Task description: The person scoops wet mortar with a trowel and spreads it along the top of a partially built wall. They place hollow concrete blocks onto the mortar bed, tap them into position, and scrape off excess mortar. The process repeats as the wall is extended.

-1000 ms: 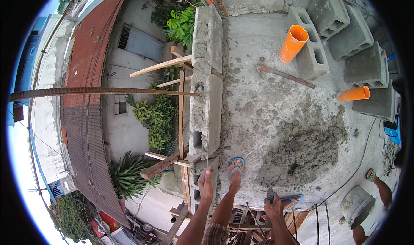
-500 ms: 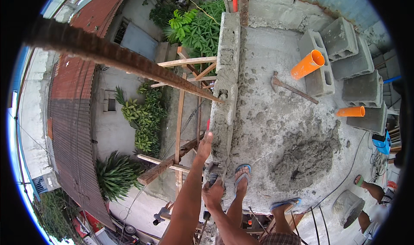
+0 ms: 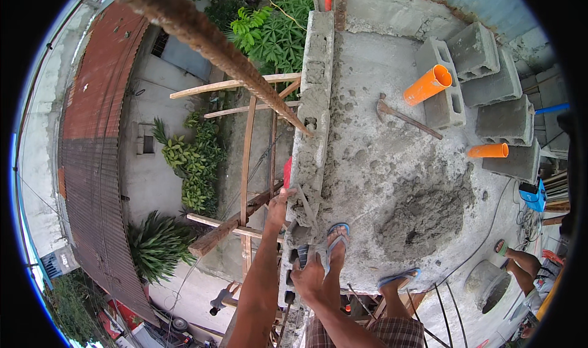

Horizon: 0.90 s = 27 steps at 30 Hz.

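Observation:
A low wall of grey concrete blocks runs along the slab's edge, above a drop to a yard. My left hand presses against the outer face of a near block, fingers spread, holding nothing. Below it, my right hand rests on top of the nearest block, fingers curled over its hollow; I cannot tell if it grips. A long rusty rebar slants down from the upper left into a block's hollow. My feet in blue flip-flops stand on the slab beside the wall.
A grey mortar pile lies right of my feet. A pick hammer, two orange pipes and stacked blocks sit farther right. Another person crouches by a bucket. Wooden scaffold poles stand outside the wall.
My left hand has reached up along the wall's outer face and my right hand has come onto the nearest block. The rebar now crosses the view steeply as my head has shifted.

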{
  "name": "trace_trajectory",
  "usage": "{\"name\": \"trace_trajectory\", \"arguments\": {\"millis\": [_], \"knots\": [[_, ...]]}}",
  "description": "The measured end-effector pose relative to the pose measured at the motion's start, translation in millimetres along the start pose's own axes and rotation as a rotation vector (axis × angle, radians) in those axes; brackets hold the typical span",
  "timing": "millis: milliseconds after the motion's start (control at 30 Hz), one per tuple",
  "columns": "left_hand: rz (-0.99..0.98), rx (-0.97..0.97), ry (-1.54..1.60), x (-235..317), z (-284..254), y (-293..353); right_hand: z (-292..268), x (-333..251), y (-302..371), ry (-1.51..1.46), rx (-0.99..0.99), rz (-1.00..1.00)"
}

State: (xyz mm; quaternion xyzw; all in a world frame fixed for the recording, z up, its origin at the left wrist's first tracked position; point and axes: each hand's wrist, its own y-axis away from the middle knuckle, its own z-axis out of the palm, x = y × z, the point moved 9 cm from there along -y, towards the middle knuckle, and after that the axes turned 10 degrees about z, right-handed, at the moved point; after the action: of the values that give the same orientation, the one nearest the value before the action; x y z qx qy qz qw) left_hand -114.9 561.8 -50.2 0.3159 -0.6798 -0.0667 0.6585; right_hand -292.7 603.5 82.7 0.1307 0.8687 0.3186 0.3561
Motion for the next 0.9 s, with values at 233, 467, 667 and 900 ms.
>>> {"name": "trace_trajectory", "arguments": {"millis": [233,467,667,900], "knots": [[0.04,0.086,0.102,-28.3,-7.1,-2.8,-30.7,-8.0,-109.7,0.388,-0.043,-0.157],[0.023,0.256,0.063,-43.1,-14.4,18.4,-3.0,62.2,-29.5,0.198,0.223,-0.283],[-0.603,0.277,0.422,-112.6,34.4,86.0,18.9,89.5,15.0,0.086,-0.024,0.018],[-0.581,0.225,0.505,-46.5,22.5,37.4,-46.0,7.4,-116.8,0.32,0.034,-0.223]]}}
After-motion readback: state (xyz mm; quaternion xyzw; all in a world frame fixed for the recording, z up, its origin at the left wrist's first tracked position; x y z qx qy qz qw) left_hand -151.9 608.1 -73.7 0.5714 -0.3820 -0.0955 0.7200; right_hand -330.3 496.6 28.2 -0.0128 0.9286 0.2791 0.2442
